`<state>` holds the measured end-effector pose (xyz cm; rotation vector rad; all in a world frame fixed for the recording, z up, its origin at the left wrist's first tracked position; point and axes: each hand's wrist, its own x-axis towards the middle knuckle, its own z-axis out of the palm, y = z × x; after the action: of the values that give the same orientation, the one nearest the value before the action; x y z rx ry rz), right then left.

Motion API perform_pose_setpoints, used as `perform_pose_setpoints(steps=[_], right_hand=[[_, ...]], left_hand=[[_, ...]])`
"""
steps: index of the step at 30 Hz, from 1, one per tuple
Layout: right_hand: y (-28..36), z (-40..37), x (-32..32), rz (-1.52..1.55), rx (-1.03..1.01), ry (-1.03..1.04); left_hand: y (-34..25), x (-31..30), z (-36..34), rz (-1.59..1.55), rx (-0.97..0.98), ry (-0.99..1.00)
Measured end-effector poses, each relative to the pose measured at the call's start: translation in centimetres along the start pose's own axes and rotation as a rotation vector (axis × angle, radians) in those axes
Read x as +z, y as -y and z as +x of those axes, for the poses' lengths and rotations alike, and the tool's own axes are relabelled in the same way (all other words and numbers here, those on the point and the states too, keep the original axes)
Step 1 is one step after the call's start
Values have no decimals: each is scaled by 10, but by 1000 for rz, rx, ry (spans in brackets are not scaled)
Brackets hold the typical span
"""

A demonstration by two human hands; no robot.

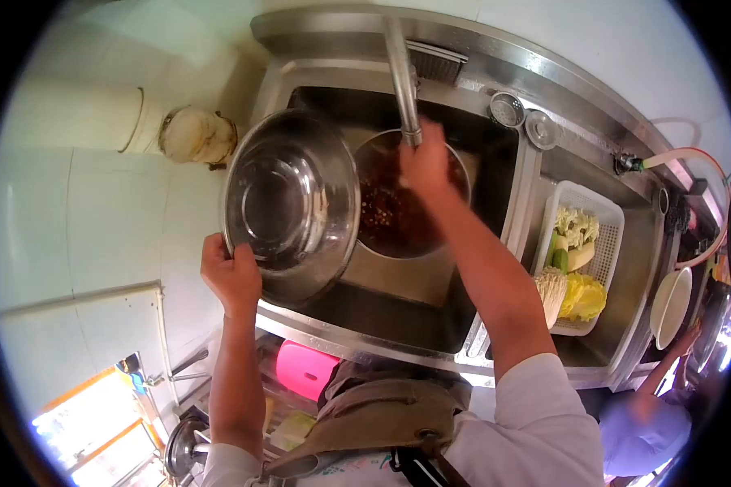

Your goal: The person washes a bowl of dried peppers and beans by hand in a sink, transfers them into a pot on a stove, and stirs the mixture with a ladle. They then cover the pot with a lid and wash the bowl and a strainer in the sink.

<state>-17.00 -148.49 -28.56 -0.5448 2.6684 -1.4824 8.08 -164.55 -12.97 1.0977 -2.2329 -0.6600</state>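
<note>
My left hand (231,274) grips the lower left rim of a wide metal basin (288,203), which is tilted over the left part of the sink (406,280). Close to the end of the metal faucet (400,77) is my right hand (425,162), blurred by motion; its fingers are smeared. Beneath that hand, a round metal pot (390,207) in the sink holds dark reddish liquid with small pale bits floating in it. The basin overlaps the pot's left edge from this view.
In the right sink, a white basket (613,243) holds leafy vegetables and pale mushrooms. A strainer (507,109) and a metal lid (542,130) lie on the back ledge. A white bowl (671,308) stands at the right, near another person (646,430).
</note>
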Motion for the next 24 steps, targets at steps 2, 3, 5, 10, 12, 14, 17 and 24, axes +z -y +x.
perform_pose_setpoints(steps=[2,3,5,10,12,14,17,24], right_hand=[[4,27,16,-73,-212,-213],[-2,36,33,-156,-287,-222],[-14,44,53,-177,-405,-179],[-50,55,65,-497,-879,-55],[-59,52,54,-555,-870,47],[-42,43,31,-367,-513,318],[-32,21,4,-329,-212,605],[-53,-57,-73,-261,100,293]], left_hand=[[15,3,-4,-144,-86,-26],[21,4,-6,-217,-127,-37],[19,14,-8,-284,-257,-15],[36,49,-18,-432,-351,102],[39,60,-23,-530,-412,144],[34,64,-24,-554,-548,206],[54,80,-34,-695,-658,252],[92,66,-31,-862,-808,350]])
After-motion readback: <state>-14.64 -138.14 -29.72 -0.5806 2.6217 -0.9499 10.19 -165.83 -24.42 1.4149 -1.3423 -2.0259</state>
